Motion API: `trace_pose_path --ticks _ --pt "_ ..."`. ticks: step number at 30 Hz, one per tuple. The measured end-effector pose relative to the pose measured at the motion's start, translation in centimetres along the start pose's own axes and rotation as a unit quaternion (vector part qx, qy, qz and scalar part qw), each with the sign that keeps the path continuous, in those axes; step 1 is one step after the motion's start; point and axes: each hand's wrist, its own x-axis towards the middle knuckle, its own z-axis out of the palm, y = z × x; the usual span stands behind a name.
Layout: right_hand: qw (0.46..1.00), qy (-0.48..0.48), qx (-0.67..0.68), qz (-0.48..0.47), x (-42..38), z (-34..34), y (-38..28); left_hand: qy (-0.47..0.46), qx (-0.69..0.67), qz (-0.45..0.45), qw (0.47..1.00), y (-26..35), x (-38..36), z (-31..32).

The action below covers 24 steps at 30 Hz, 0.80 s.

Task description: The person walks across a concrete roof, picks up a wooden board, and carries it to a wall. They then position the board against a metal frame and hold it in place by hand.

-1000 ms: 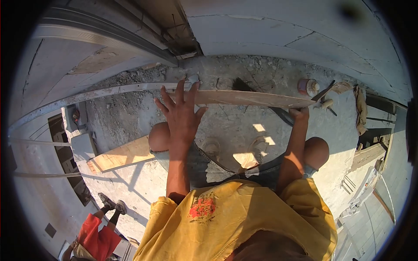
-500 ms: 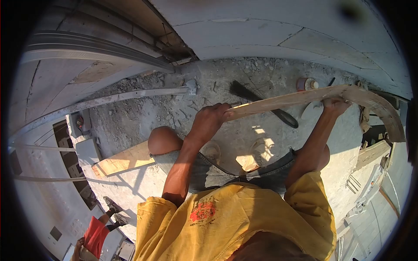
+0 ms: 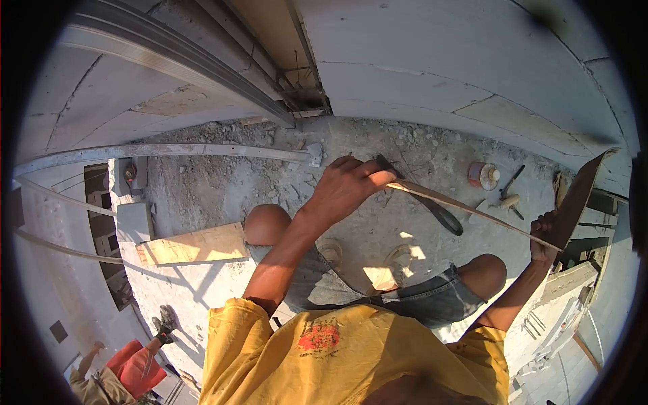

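Observation:
A long, thin strip of plywood [image 3: 582, 196] spans the space in front of my knees. My left hand [image 3: 347, 189] is closed on its left end, thumb and fingers pinching it. My right hand [image 3: 542, 236] grips the strip farther right, fingers wrapped over its edge. Between my hands the strip shows nearly edge-on; past my right hand its broad face slants up toward the wall. Under the strip lies a brush [image 3: 442, 217] with a dark looped handle, its bristles partly hidden by my left hand.
Beyond the strip stand a jar [image 3: 483, 175] and a wooden-handled tool [image 3: 511, 201]. Rubble [image 3: 229, 138] lines the wall base. A metal channel [image 3: 202, 151] crosses at left, above a flat board [image 3: 192, 249] and a grey block [image 3: 134, 223]. Another person [image 3: 135, 370] is at lower left.
The strip has turned from showing its face to nearly edge-on. My right hand has moved down toward me and slightly right; my left hand has shifted a little right.

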Motion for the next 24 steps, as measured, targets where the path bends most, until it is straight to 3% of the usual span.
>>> trace_pose_path --ticks 3,6,9,10,12,13,15,17,19,22,24 --pt "0.995 0.099 -0.009 0.009 -2.2 -2.0 0.5 0.003 -0.008 0.013 1.000 0.4 -0.2 0.2" --pt "0.996 0.088 -0.014 0.018 -3.7 -6.7 0.0 -0.014 -0.005 0.023 1.000 0.9 -0.1 1.3" --pt "0.983 0.169 -0.054 -0.039 -4.5 -11.2 0.0 -0.015 -0.020 0.022 0.999 1.5 0.3 3.2" --pt "0.951 0.287 -0.088 -0.078 -4.4 -12.3 0.2 -0.040 -0.018 0.019 0.999 1.9 0.4 3.6" --pt "0.874 0.426 -0.176 -0.154 -3.7 -16.2 0.4 -0.093 -0.010 0.015 0.996 2.9 0.5 4.1" --pt "0.825 0.490 -0.217 -0.179 -3.3 -15.2 1.0 -0.073 -0.021 0.025 0.997 3.2 0.5 4.5" --pt "0.752 0.561 -0.271 -0.216 -3.0 -11.2 2.8 -0.029 -0.041 0.039 0.998 4.1 0.5 5.6" --pt "0.724 0.583 -0.282 -0.238 -2.7 -6.3 3.8 -0.069 -0.043 0.001 0.997 5.2 0.5 6.3" --pt "0.761 0.564 -0.238 -0.215 -2.9 -2.7 2.9 -0.101 -0.056 -0.029 0.993 5.8 0.4 6.7" --pt "0.892 0.373 -0.102 -0.235 -3.1 -7.7 0.2 -0.137 -0.092 -0.052 0.985 6.4 0.3 7.3" --pt "0.943 0.234 -0.060 -0.231 -4.1 -8.5 -0.9 -0.155 -0.112 -0.054 0.980 5.7 0.6 6.8"
